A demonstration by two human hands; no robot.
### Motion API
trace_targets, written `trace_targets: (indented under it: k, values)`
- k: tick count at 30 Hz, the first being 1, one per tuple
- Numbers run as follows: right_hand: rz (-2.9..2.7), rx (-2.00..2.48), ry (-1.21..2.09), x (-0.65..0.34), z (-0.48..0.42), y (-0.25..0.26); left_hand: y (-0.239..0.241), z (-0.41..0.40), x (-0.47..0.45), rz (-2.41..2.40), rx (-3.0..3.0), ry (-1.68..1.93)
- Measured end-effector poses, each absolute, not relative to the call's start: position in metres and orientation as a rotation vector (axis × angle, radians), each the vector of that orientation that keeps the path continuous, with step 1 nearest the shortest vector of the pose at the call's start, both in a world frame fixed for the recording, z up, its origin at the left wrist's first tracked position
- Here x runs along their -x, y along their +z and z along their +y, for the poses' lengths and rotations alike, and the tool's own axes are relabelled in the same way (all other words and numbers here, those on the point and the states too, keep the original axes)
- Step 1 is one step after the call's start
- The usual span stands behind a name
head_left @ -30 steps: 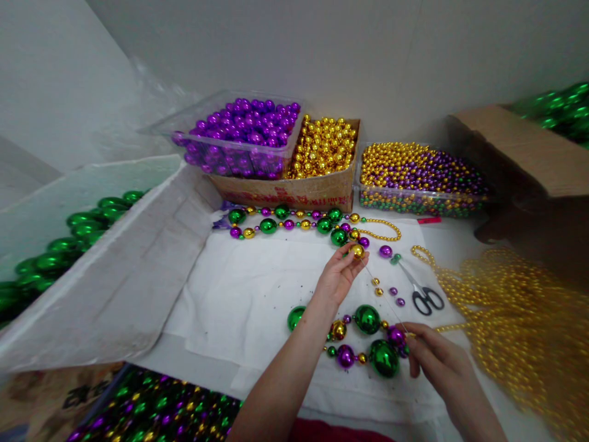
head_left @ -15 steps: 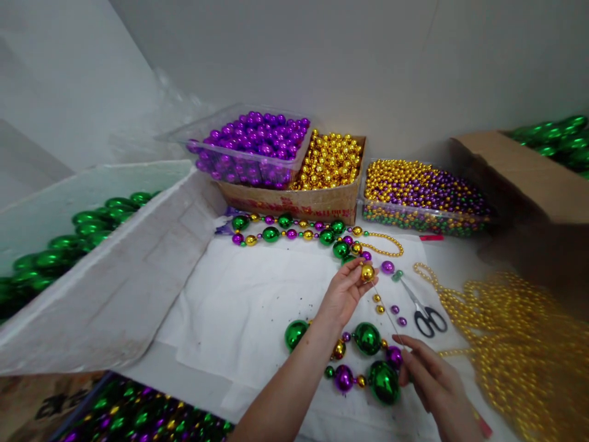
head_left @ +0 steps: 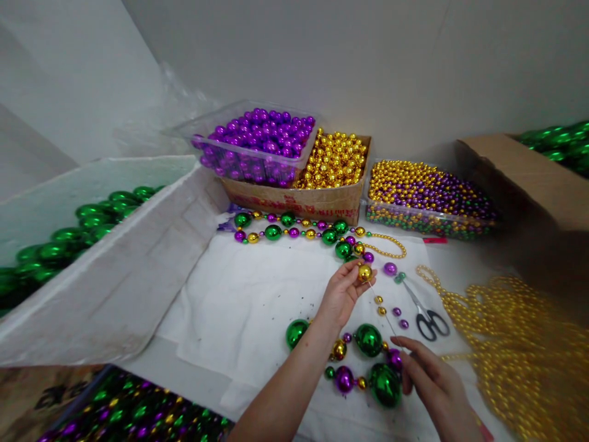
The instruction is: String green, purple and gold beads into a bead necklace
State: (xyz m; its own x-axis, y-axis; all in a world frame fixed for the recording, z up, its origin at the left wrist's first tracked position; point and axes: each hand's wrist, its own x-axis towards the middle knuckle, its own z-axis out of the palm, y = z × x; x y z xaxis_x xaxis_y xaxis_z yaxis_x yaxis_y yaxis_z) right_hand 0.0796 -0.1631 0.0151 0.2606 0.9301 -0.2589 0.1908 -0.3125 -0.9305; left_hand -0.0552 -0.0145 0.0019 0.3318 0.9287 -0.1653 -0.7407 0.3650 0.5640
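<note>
My left hand [head_left: 344, 290] pinches a large shiny gold bead [head_left: 365, 272] between its fingertips. From that bead a thin string [head_left: 389, 323] runs down to my right hand [head_left: 427, 376], whose thumb and fingers are closed on it. Below the hands lies a strand of large beads, with a green bead [head_left: 385, 385] and a purple bead [head_left: 343, 379] on it, partly behind my left forearm. Small gold beads [head_left: 381, 311] and small purple beads [head_left: 404, 323] lie beside the string. A finished-looking bead necklace [head_left: 273, 232] stretches across the white cloth [head_left: 239, 288] beyond.
Scissors [head_left: 432, 325] lie right of the loose beads, near gold bead chains [head_left: 519, 344]. Behind stand a clear tub of purple beads [head_left: 216, 146], a carton of gold beads [head_left: 294, 199] and a tub of mixed small beads [head_left: 432, 216]. A white foam box [head_left: 138, 288] borders the left.
The view has shifted slightly. Both hands keep nearly the same places, the left still on the gold bead and the right on the string.
</note>
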Motion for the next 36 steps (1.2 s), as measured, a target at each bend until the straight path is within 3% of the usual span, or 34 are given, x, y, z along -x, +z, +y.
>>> trace_targets:
  k: [27, 34, 36]
  values:
    - [-1.027, 1.686, 0.956, -0.074, -0.124, 0.005, 0.016, -0.031, 0.043, 0.613, -0.573, 0.929]
    - [-1.311, 1.613, 0.675, -0.106, -0.109, 0.034, 0.042, -0.021, 0.037, 0.756, -0.897, 1.086]
    - [-1.310, 1.548, 0.743, -0.106, -0.104, 0.041, 0.049, -0.020, 0.030, 0.714, -0.904, 1.098]
